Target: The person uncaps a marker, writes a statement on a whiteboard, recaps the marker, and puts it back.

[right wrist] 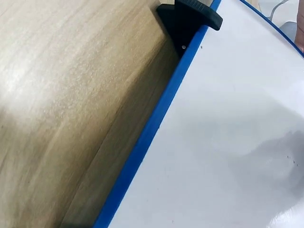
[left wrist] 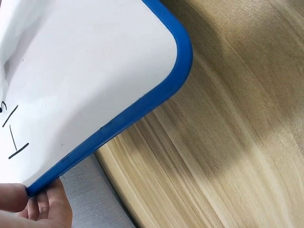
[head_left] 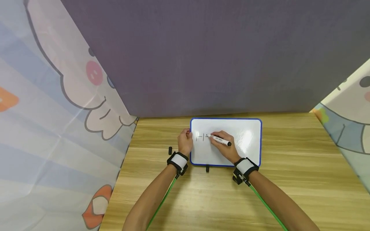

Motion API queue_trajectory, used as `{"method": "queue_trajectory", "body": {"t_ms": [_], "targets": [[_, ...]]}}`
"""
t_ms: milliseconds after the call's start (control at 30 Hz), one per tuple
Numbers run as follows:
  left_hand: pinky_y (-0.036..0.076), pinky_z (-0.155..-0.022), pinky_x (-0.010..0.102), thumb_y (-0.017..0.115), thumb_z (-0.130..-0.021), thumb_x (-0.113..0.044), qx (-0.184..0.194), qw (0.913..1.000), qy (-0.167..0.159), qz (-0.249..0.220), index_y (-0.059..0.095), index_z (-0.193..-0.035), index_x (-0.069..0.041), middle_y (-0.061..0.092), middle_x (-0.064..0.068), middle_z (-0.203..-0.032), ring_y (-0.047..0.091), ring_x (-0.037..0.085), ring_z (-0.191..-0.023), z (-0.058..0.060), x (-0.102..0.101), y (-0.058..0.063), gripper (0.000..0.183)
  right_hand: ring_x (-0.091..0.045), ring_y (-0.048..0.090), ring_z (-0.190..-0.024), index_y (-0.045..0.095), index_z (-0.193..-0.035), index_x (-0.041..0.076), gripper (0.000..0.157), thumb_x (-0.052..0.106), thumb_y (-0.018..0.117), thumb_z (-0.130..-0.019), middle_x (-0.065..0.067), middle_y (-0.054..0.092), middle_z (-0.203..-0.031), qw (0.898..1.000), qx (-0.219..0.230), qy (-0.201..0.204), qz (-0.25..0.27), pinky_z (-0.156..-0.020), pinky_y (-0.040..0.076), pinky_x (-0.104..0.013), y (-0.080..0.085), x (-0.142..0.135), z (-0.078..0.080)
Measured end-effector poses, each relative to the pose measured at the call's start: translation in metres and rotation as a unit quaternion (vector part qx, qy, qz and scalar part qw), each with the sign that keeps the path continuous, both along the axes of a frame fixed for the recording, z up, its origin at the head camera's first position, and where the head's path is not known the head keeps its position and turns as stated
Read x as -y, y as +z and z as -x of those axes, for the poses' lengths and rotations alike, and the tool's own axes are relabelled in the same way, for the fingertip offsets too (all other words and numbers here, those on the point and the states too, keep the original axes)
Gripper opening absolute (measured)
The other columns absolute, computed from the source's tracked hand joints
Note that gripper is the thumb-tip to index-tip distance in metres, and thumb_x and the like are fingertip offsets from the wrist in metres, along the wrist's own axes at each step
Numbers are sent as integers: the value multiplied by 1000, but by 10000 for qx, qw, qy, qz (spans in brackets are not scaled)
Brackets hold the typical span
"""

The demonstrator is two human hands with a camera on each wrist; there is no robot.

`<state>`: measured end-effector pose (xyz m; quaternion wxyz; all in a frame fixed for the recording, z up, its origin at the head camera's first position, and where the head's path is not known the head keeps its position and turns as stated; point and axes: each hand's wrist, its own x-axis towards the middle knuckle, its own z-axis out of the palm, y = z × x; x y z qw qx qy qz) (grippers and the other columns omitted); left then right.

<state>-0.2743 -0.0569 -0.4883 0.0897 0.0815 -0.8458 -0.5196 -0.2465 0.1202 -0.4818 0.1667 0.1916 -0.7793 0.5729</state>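
A whiteboard (head_left: 225, 154) with a blue rim lies on the wooden table. My left hand (head_left: 185, 141) grips its left edge; the left wrist view shows the thumb (left wrist: 13, 196) on the face and curled fingers (left wrist: 54, 204) under the rim. In my right hand (head_left: 226, 146) is a white marker (head_left: 219, 140) with a black end, pinched and slanted, its tip at the board's surface. Black strokes shaped like an H (left wrist: 14, 137) stand on the board, with a small curved mark beside them at the tip. The right wrist view hides the marker.
A black clip-like stand (right wrist: 190, 21) sits at the board's near edge. A small black piece (head_left: 170, 150) lies on the table left of my left hand. Behind the table (head_left: 289, 144) rises a grey panel (head_left: 216, 57); printed cartoon cloth (head_left: 57, 144) hangs at the sides.
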Motion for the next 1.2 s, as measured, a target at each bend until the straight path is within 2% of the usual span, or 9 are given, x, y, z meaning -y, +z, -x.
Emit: {"method": "queue_trajectory", "body": {"t_ms": [200,400,633,833,1200], "targets": [[54,-72,32,52,-93,-6,63,10000,17,0,62,-113,1,66,17,-100,63,25,-87,1,-1,0,24,-22,59,-74,69,-95,-7,18,-3,70,-78,-18,66,-85,9995,200,222,35,-64,46,-13,-5,2,-2],[54,-76,34,51,-94,-7,106,9999,0,-48,61,-116,1,65,17,-103,63,27,-90,3,-1,1,26,-22,59,-74,69,-94,-6,17,-3,70,-77,-17,66,-85,9996,212,89,-161,-62,46,-13,-5,-2,-7],[54,-75,34,51,-94,-7,151,9999,27,-71,61,-115,1,65,17,-101,63,27,-90,1,1,0,25,-18,58,-72,69,-94,-7,18,-4,70,-76,-19,65,-84,9999,44,-95,4,-60,46,-14,-1,-7,-10],[54,-74,34,52,-93,-6,85,9999,101,-10,62,-113,1,66,17,-99,63,26,-88,0,1,-1,23,-18,58,-71,69,-94,-7,17,-3,69,-77,-19,64,-83,9995,-27,-319,17,-61,45,-12,3,-6,-6],[54,-75,34,52,-92,-5,28,10000,70,-27,62,-113,2,66,17,-99,63,26,-88,2,1,-2,24,-14,58,-71,69,-94,-5,17,-2,70,-78,-17,65,-83,9990,-92,-432,58,-62,45,-11,-2,-7,-1]]}}
